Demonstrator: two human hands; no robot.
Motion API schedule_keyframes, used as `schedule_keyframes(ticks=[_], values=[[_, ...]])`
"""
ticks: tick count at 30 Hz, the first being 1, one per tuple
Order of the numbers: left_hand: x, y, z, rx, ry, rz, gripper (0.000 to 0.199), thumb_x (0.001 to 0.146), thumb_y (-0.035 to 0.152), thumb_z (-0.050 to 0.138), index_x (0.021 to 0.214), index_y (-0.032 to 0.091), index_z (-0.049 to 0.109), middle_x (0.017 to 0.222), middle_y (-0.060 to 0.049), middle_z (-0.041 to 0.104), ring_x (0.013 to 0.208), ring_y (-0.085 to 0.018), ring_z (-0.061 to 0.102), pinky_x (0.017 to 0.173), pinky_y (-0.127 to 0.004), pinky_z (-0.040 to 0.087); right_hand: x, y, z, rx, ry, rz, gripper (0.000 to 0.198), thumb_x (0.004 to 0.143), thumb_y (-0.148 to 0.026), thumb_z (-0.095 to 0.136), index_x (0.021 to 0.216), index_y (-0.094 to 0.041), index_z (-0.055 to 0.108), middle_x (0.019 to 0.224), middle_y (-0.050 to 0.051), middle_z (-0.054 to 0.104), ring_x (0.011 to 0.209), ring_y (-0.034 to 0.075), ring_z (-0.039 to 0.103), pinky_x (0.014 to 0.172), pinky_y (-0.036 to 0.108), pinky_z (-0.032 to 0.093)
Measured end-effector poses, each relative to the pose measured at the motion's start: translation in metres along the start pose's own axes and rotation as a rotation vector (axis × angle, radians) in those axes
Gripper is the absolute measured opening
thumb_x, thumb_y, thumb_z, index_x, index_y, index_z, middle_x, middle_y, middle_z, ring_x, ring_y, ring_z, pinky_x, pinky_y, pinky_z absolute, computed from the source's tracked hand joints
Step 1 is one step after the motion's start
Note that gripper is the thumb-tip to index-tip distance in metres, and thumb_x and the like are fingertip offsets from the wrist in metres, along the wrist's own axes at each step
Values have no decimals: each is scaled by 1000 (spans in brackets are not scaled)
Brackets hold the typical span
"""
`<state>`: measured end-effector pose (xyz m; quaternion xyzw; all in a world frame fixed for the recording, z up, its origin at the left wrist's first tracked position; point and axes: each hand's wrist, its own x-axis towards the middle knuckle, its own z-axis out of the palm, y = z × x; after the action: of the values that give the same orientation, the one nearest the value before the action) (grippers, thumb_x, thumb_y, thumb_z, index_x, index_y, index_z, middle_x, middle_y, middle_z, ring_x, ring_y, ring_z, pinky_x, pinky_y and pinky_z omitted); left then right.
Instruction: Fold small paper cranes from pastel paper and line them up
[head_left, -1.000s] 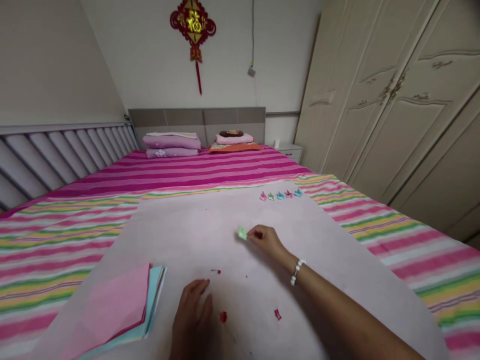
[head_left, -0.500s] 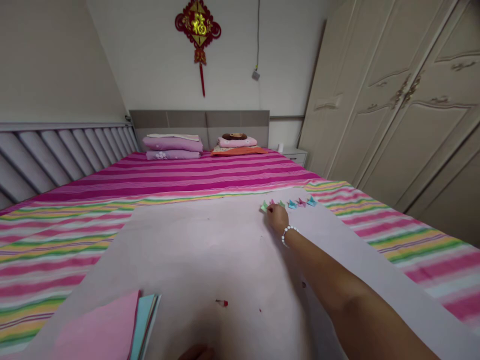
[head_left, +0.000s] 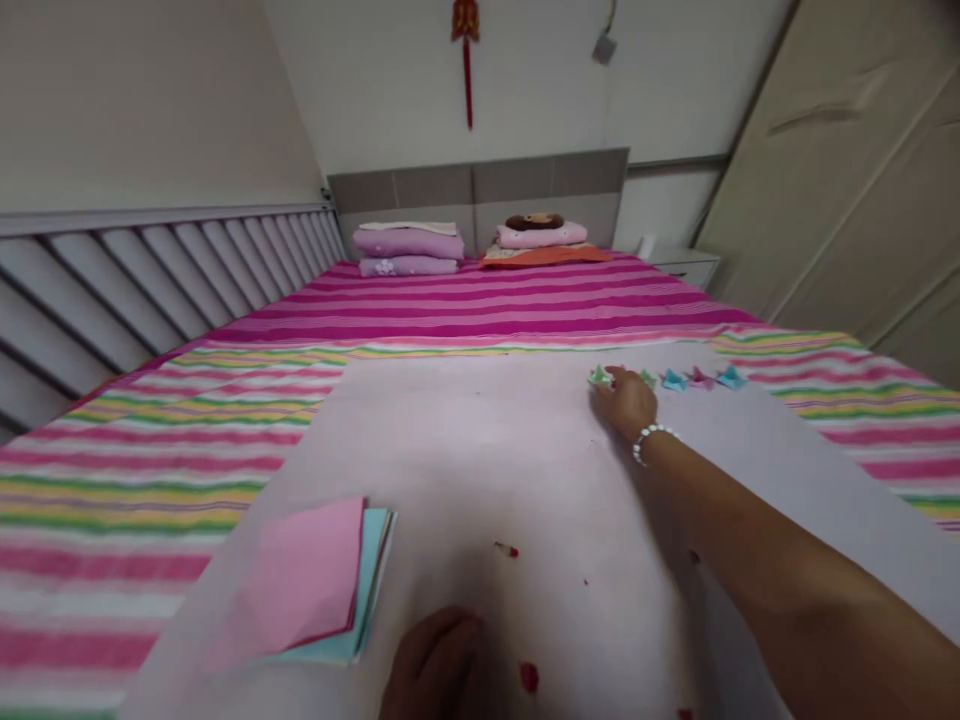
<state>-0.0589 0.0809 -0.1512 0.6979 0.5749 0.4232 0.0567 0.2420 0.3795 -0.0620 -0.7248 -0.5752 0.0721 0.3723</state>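
My right hand (head_left: 630, 400) reaches to the far side of the pale board (head_left: 420, 440), its index finger stretched out beside a light green folded-paper piece (head_left: 599, 377) at the left end of a row. That piece rests on the board, right at my fingertip. Partly behind the hand is another green folded piece (head_left: 647, 379). Farther right stand a blue one (head_left: 674, 381), a pink one (head_left: 700, 378) and another blue one (head_left: 731, 377). My left hand (head_left: 435, 660) rests at the near edge with its fingers curled in; nothing shows in it.
A stack of pink and light blue paper sheets (head_left: 315, 570) lies at the left of the board. A small red-tipped object (head_left: 508, 550) and a red scrap (head_left: 529, 677) lie near my left hand. The board sits on a striped bedspread (head_left: 202, 440).
The camera view has tilted down and turned left, bringing more of my left hand into sight. My right index finger now points out above the green folded piece instead of pinching close to it.
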Motion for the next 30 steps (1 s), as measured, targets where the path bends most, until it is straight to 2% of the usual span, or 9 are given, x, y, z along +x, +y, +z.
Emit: schedule_keyframes(ticks=[2,5,8,11,13,16,20,24,30], values=[[6,0,-17,3,-6,4,26,86,33,49,105,31,66,100,-8,69,91,-21,66,75,-31,58,-13,-7,-4,75,-2,-13,40,77,-20,57,116,-11,59,102,16,63,94,28,57,76,37,40],[17,-5,-51,54,-41,-18,27,83,30,56,109,31,63,105,-5,69,97,-21,64,82,-34,56,-49,-23,-5,234,-122,-46,31,75,-21,55,102,-8,65,85,12,65,74,20,59,65,31,41],[27,-16,-85,81,26,-101,22,83,29,56,104,27,64,102,-5,69,96,-23,64,85,-38,54,-105,-44,0,431,-317,-94,21,71,-24,58,85,-12,68,68,5,64,55,14,54,53,26,41],[31,-34,-110,69,110,-101,21,82,29,57,101,24,65,104,-7,68,101,-23,62,88,-41,52,-170,-68,6,615,-509,-146,15,69,-24,58,77,-16,68,62,1,63,51,12,52,50,23,42],[33,-46,-121,66,96,-103,23,82,29,58,103,23,64,108,-7,68,107,-24,59,95,-44,47,-210,-84,10,706,-604,-157,14,70,-25,58,76,-17,68,58,0,61,49,11,51,46,22,40],[35,-60,-127,42,37,-94,28,79,31,62,105,22,65,114,-8,67,120,-26,51,102,-48,40,-256,-108,17,807,-698,-150,12,69,-23,60,76,-18,69,53,-2,58,48,12,51,45,21,40],[36,-73,-126,-3,-48,-159,36,73,33,68,106,21,66,121,-10,64,128,-28,43,105,-52,35,-294,-133,34,902,-751,-103,14,73,-24,57,80,-18,68,57,-2,59,46,11,52,43,21,42],[35,-82,-122,-91,-64,-240,36,71,35,68,104,20,68,119,-10,66,127,-29,45,104,-52,36,-312,-148,53,927,-756,-87,16,74,-25,59,84,-18,69,61,-2,60,46,10,50,43,21,42],[34,-87,-119,-160,-42,-279,36,70,37,69,102,20,68,117,-10,67,124,-28,48,104,-51,36,-318,-160,67,875,-713,-117,21,72,-21,62,91,-20,72,68,0,64,59,13,54,56,24,45]])
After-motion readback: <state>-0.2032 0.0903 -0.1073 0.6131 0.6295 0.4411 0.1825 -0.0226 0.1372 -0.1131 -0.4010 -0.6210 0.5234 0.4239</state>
